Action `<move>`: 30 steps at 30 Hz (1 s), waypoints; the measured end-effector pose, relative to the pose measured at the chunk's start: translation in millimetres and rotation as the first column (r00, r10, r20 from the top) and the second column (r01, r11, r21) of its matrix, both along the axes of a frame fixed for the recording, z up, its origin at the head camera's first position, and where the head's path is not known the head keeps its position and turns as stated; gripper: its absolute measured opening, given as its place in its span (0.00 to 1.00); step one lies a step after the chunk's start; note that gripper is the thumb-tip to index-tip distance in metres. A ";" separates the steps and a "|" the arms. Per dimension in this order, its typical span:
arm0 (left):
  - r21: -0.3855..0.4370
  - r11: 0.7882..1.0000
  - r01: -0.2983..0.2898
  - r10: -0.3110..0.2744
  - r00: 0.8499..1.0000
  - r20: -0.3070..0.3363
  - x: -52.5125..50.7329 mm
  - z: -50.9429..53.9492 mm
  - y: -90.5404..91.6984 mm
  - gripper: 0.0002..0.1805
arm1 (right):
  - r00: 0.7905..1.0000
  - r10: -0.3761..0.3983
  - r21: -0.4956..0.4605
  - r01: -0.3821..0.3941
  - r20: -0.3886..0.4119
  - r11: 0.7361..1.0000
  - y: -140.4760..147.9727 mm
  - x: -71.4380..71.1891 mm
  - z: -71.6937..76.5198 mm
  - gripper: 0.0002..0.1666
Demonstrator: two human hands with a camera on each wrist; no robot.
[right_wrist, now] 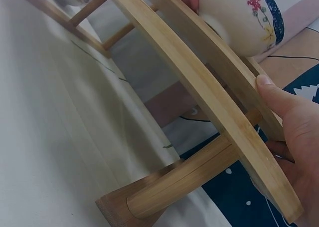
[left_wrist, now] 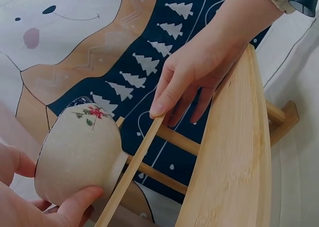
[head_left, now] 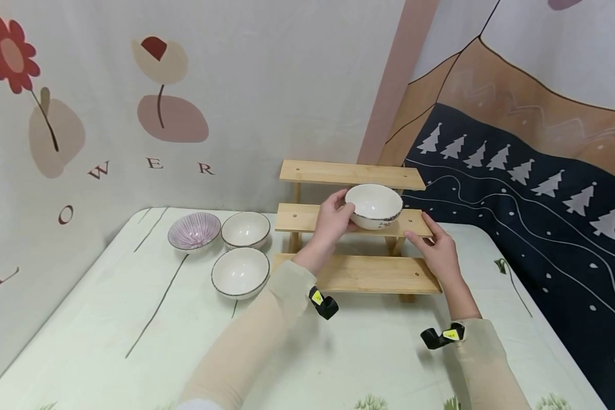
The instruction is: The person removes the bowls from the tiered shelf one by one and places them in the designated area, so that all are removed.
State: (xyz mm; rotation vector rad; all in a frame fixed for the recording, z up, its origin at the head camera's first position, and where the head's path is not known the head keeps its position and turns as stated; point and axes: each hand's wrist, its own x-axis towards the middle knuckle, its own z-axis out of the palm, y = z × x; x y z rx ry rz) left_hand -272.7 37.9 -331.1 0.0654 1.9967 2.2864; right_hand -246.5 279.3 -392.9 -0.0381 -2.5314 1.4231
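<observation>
My left hand (head_left: 333, 215) grips the left side of a white bowl (head_left: 374, 200) with a dark rim. Red flowers decorate the bowl's outer wall (left_wrist: 82, 147) in the left wrist view. The bowl is upright at the middle board (head_left: 302, 218) of a three-step wooden shelf (head_left: 379, 273); whether its foot bears fully on the board I cannot tell. At the right end of that same board, my right hand (head_left: 441, 250) holds the edge, thumb (right_wrist: 269, 90) on one face and fingers partly hidden behind it.
Left of the shelf, a purple striped bowl (head_left: 193, 232) and two white bowls, one behind (head_left: 246, 229) and one in front (head_left: 240, 273), stand close together on the cloth-covered table (head_left: 148, 319). A printed curtain (head_left: 266, 102) hangs behind the shelf.
</observation>
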 end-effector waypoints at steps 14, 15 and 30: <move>0.027 0.999 -0.023 0.022 1.000 0.011 6.9 7.1 -13.7 0.30 | 1.000 -0.001 -0.005 0.001 0.009 1.000 2.5 -1.6 -3.4 0.49; 0.029 0.999 -0.024 0.024 1.000 0.011 7.1 7.1 -14.9 0.30 | 1.000 -0.001 -0.009 0.001 0.011 1.000 2.5 -1.6 -3.4 0.49; 0.065 0.996 -0.054 0.054 0.999 0.006 13.1 7.2 -37.7 0.31 | 1.000 0.012 -0.014 -0.012 -0.006 1.000 1.7 -1.1 -1.0 0.47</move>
